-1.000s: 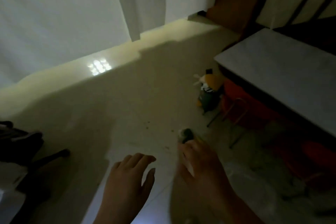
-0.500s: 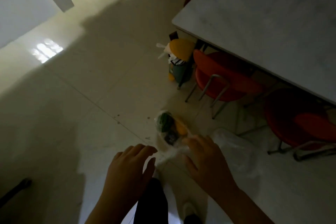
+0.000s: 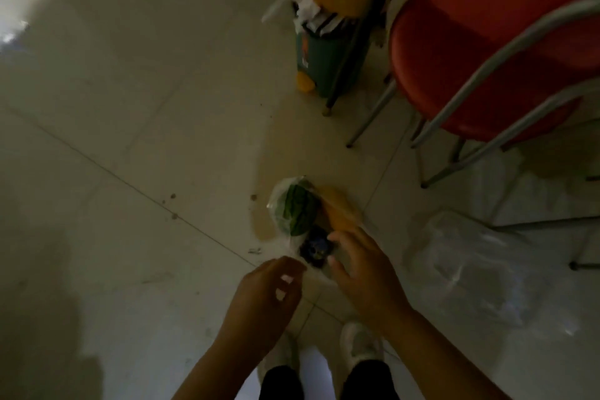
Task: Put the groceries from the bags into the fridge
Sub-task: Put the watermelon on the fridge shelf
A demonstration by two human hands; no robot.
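A clear plastic grocery bag (image 3: 279, 204) lies on the tiled floor in front of my feet. Inside it I see a green leafy item (image 3: 298, 208), a yellow-orange item (image 3: 337, 204) and a small dark round item (image 3: 315, 247). My right hand (image 3: 360, 273) hovers over the bag's near end with fingers spread, beside the dark item. My left hand (image 3: 269, 292) is just left of the bag's mouth, fingers curled and partly apart; whether it pinches the plastic is unclear. A second, flat clear bag (image 3: 480, 273) lies to the right.
A red chair (image 3: 470, 55) with metal legs stands at the upper right. A green bin (image 3: 324, 65) with a yellow lid and stuffed with plastic sits beside it. My white shoes (image 3: 360, 344) are directly below the hands. Bare tile stretches to the left.
The view has tilted down from the wall and table to the floor. Both hands have come lower and closer to the grocery bag, the right one now over its near end.
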